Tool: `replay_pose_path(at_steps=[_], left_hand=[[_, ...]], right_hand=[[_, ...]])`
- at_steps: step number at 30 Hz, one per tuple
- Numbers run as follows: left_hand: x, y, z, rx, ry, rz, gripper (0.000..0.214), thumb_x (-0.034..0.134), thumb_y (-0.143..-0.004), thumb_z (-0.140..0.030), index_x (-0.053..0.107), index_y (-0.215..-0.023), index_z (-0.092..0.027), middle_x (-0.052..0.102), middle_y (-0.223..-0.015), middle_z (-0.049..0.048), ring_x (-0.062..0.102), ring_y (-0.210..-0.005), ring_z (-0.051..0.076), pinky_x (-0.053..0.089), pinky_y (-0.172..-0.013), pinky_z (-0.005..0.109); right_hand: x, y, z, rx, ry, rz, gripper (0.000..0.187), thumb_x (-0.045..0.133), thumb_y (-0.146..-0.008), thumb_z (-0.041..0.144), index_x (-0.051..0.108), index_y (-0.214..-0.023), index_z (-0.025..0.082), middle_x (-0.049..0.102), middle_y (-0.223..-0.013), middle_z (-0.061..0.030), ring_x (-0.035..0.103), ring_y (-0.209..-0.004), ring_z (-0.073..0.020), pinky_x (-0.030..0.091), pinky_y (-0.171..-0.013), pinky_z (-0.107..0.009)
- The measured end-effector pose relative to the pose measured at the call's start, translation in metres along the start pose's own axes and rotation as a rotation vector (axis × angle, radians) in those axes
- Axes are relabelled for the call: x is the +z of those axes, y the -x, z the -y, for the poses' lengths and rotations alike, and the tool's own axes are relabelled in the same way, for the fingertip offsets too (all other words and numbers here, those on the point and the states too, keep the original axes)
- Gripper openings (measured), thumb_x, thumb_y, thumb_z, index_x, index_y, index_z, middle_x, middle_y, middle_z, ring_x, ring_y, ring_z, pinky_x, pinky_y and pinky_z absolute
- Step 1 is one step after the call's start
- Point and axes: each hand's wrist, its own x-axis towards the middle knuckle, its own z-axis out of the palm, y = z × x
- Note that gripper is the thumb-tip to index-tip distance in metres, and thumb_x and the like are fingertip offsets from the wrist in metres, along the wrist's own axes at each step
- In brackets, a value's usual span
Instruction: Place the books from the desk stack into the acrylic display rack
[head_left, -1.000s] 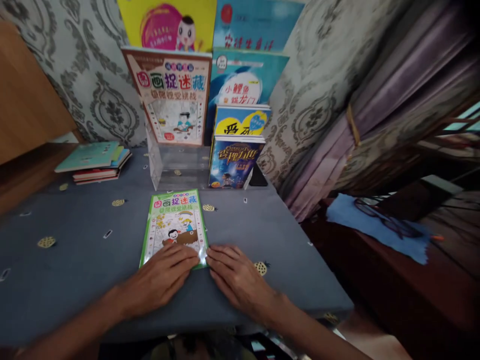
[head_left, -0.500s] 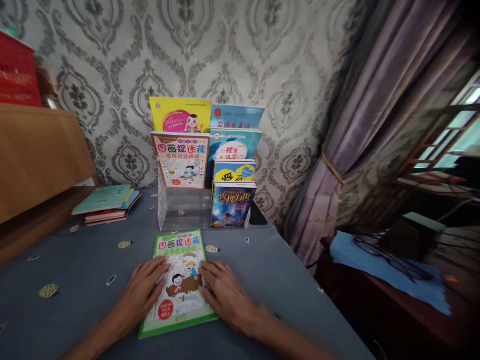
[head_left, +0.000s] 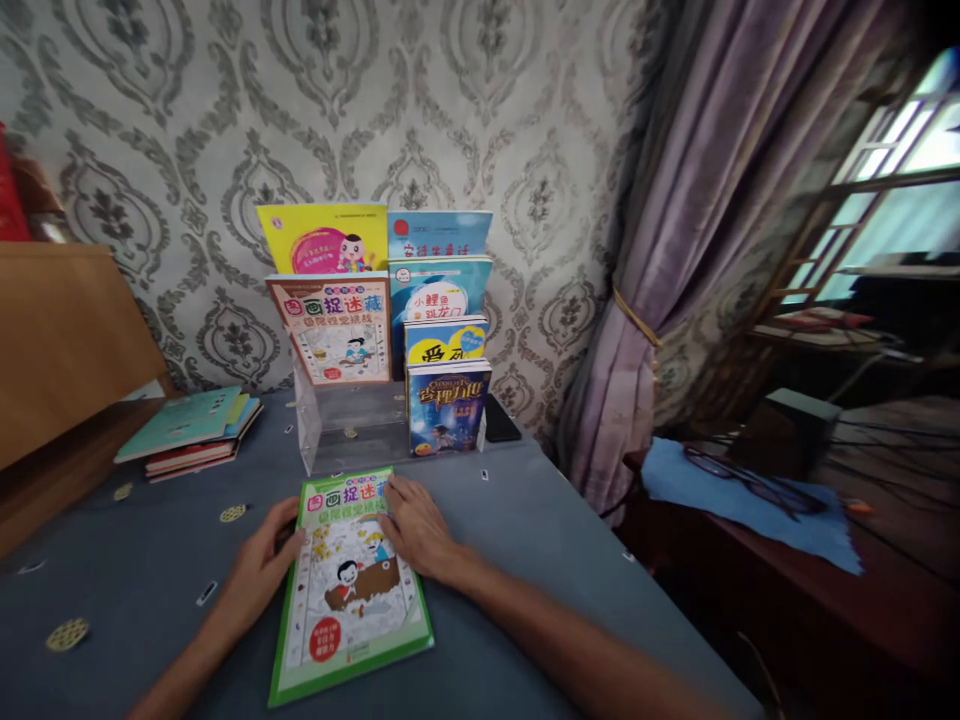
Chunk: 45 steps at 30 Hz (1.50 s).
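A green-edged picture book (head_left: 349, 590) lies flat on the grey-blue tablecloth (head_left: 525, 540) in front of me. My left hand (head_left: 259, 570) holds its left edge near the top, fingers curled on the border. At the book's top right corner my right hand (head_left: 416, 525) rests with its fingers bent over the cover. Just beyond stands a clear acrylic display rack (head_left: 337, 430) with several children's books upright in tiers; its front left slot shows no book.
A small stack of thin books (head_left: 187, 430) lies at the back left beside a wooden board (head_left: 60, 340). A dark phone (head_left: 500, 420) lies right of the rack. Purple curtain (head_left: 660, 250) and a blue cloth (head_left: 742, 490) are beyond the table's right edge.
Both hands slid from the book's near edge up along its sides to its far corners. The head camera tilted upward, so more wall shows.
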Motion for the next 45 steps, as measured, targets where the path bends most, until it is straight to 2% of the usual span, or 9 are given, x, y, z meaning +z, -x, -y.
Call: replay_pose_path(at_steps=[3,6,13,16,20,26,33,39,45], left_hand=[[0.004,-0.001,-0.015,-0.302,0.324,-0.11,0.055,0.073,-0.075,-0.038,0.056,-0.123,-0.02,0.072,-0.119,0.0126,0.068,-0.115,0.029,0.06,-0.088,0.036],[0.012,0.002,-0.03,-0.515,0.528,-0.033,0.046,0.076,-0.072,-0.022,0.06,-0.115,-0.015,0.075,-0.108,0.0134,0.072,-0.105,0.029,0.062,-0.078,0.033],[0.012,0.0,-0.061,-0.556,0.763,-0.012,0.039,0.078,-0.066,-0.003,0.068,-0.102,-0.013,0.078,-0.1,0.0114,0.075,-0.098,0.031,0.064,-0.078,0.036],[0.005,-0.005,-0.07,-0.484,0.81,-0.057,0.042,0.079,-0.065,-0.003,0.069,-0.104,-0.013,0.079,-0.099,0.0111,0.075,-0.097,0.031,0.064,-0.077,0.035],[-0.004,-0.011,-0.087,-0.365,0.815,-0.069,0.046,0.083,-0.064,-0.015,0.071,-0.108,-0.016,0.078,-0.104,0.0094,0.074,-0.101,0.032,0.063,-0.081,0.036],[-0.015,-0.018,-0.094,-0.062,0.762,-0.11,0.049,0.081,-0.069,-0.039,0.072,-0.113,-0.021,0.074,-0.119,0.0091,0.065,-0.118,0.034,0.056,-0.097,0.042],[-0.022,-0.014,-0.063,-0.021,0.251,-0.04,0.051,0.066,-0.079,-0.057,0.068,-0.116,-0.022,0.068,-0.131,0.0069,0.056,-0.128,0.033,0.045,-0.111,0.046],[-0.036,-0.017,-0.085,0.284,-0.256,-0.07,0.039,0.044,-0.094,-0.051,0.066,-0.111,-0.023,0.072,-0.109,0.0077,0.067,-0.101,0.028,0.056,-0.087,0.04],[-0.046,-0.032,-0.104,0.668,-0.41,-0.278,0.025,0.05,-0.091,-0.032,0.065,-0.109,-0.025,0.064,-0.11,0.0068,0.064,-0.105,0.025,0.054,-0.09,0.038]], right_hand=[[0.002,0.003,-0.004,-0.006,-0.03,-0.012,0.039,0.054,-0.096,0.025,0.057,-0.131,0.009,0.053,-0.146,-0.0228,0.049,-0.137,-0.0304,0.04,-0.114,-0.047],[0.004,0.007,-0.005,-0.021,-0.059,-0.024,0.038,0.056,-0.095,0.025,0.058,-0.131,0.012,0.053,-0.147,-0.0212,0.049,-0.138,-0.0297,0.04,-0.115,-0.047],[0.012,0.003,-0.021,0.134,-0.381,-0.131,0.058,0.054,-0.093,0.032,0.045,-0.146,0.012,0.053,-0.145,-0.0208,0.053,-0.132,-0.0315,0.043,-0.11,-0.048],[0.016,-0.006,-0.03,0.178,-0.686,-0.078,0.043,0.057,-0.09,0.037,0.061,-0.128,0.017,0.071,-0.097,-0.0088,0.066,-0.084,-0.0221,0.056,-0.078,-0.037],[-0.002,-0.014,-0.024,0.124,-1.035,0.042,0.035,0.056,-0.089,0.047,0.066,-0.104,0.018,0.055,-0.065,0.0037,0.042,-0.048,-0.0094,0.037,-0.043,-0.021],[-0.052,-0.006,0.006,-0.094,-0.851,-0.262,0.021,0.047,-0.098,0.038,0.059,-0.102,0.021,0.064,-0.084,-0.0024,0.059,-0.072,-0.0151,0.047,-0.06,-0.025],[-0.042,0.002,0.009,-0.122,-0.608,-0.339,0.014,0.04,-0.102,0.028,0.052,-0.095,0.023,0.062,-0.08,-0.0001,0.058,-0.069,-0.0144,0.046,-0.062,-0.025],[-0.047,-0.008,0.011,-0.19,-0.499,-0.44,0.014,0.043,-0.101,0.023,0.054,-0.092,0.023,0.063,-0.079,-0.0004,0.062,-0.068,-0.0155,0.051,-0.064,-0.026],[-0.063,-0.025,0.008,-0.438,-0.357,-0.599,0.043,0.044,-0.097,0.012,0.049,-0.137,0.026,0.061,-0.133,-0.012,0.059,-0.125,-0.0239,0.053,-0.104,-0.044]])
